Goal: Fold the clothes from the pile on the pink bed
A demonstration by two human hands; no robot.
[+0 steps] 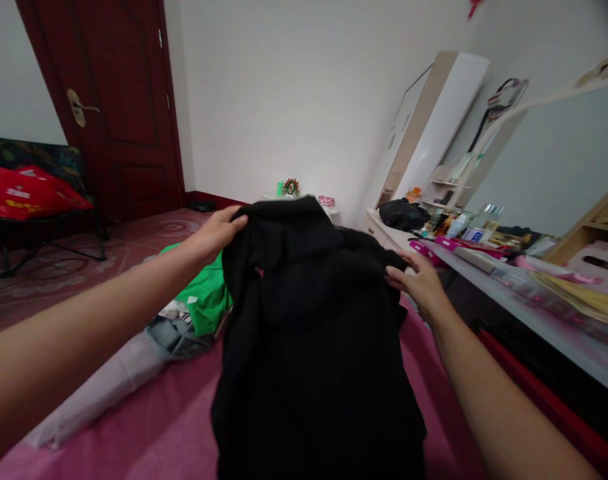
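A black garment hangs stretched between my two hands above a pink bedsheet. Its exact kind is hard to make out. My left hand pinches its upper left corner, while my right hand grips the edge on the right side. The cloth's lower part runs out of the bottom of the view. To the left of it lies a pile with a bright green cloth, a grey-blue folded piece and a pale, whitish garment trailing toward me.
Along the right stands a dressing table crowded with bottles, papers and a black bag, below a mirror. A red bag rests on a chair at left, near a dark red door. A white cabinet stands behind.
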